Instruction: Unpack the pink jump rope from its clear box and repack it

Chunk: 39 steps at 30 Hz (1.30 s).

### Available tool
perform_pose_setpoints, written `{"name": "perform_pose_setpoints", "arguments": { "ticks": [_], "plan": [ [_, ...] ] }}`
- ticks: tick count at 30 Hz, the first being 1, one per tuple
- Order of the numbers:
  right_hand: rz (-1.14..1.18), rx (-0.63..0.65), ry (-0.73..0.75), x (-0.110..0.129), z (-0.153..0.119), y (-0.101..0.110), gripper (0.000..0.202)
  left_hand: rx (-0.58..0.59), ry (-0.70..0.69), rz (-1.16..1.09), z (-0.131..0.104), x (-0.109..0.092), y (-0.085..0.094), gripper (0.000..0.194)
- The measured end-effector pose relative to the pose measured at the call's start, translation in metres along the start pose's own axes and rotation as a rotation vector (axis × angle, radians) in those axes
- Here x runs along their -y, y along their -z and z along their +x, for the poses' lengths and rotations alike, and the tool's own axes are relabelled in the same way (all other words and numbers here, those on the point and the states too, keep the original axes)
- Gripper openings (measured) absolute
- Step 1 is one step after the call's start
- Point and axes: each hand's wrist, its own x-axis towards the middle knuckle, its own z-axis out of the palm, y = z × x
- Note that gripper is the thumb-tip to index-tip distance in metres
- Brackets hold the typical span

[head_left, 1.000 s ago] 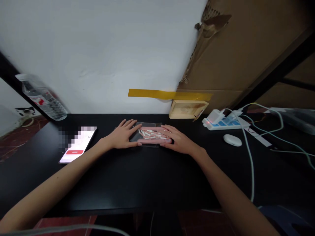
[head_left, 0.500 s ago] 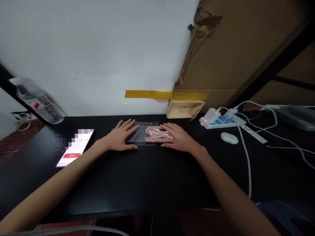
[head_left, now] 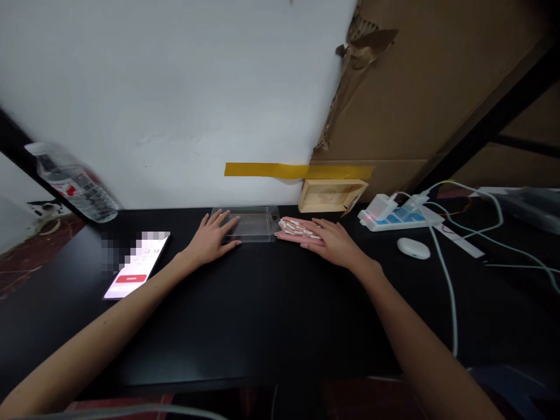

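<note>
My left hand point(head_left: 213, 238) lies with fingers spread on the left part of a clear, flat plastic case point(head_left: 258, 234) on the black table. The case lies near the wall. Just right of it is a bundle of slim pink sticks with white parts point(head_left: 300, 228), which I cannot identify further. My right hand point(head_left: 335, 240) holds this bundle from its right end, fingers along the far side and thumb along the near side. The palm hides the right end of the sticks. The bundle's left end is close to the case's right edge; whether they touch, I cannot tell.
A lit phone point(head_left: 137, 265) lies at left, with a plastic bottle point(head_left: 76, 184) leaning behind it. Against the cardboard stands a small wooden frame point(head_left: 332, 195). At right are a power strip point(head_left: 400, 219) with plugs, a white earbud case point(head_left: 413, 248) and loose cables point(head_left: 441, 280).
The pink bundle has moved right with my right hand, off the clear case. The case has shifted slightly toward the wall under my left hand, and more of it shows.
</note>
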Motion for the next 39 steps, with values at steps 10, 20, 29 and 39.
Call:
{"name": "perform_pose_setpoints", "arguments": {
  "ticks": [10, 20, 29, 39],
  "plan": [
    [0.194, 0.079, 0.126, -0.009, -0.004, 0.014, 0.069, -0.248, 0.163, -0.121, -0.002, 0.009, -0.011, 0.042],
    [0.198, 0.012, 0.294, 0.055, -0.001, -0.009, 0.066, -0.199, -0.011, -0.257, 0.002, 0.004, -0.013, 0.050],
    [0.251, -0.042, 0.247, 0.074, 0.000, -0.022, 0.066, -0.232, -0.045, -0.316, -0.001, -0.027, 0.005, 0.038],
    [0.418, 0.005, 0.201, 0.054, -0.001, -0.018, 0.087, 0.097, -0.217, -0.277, -0.010, -0.056, 0.001, 0.073]
  ]
}}
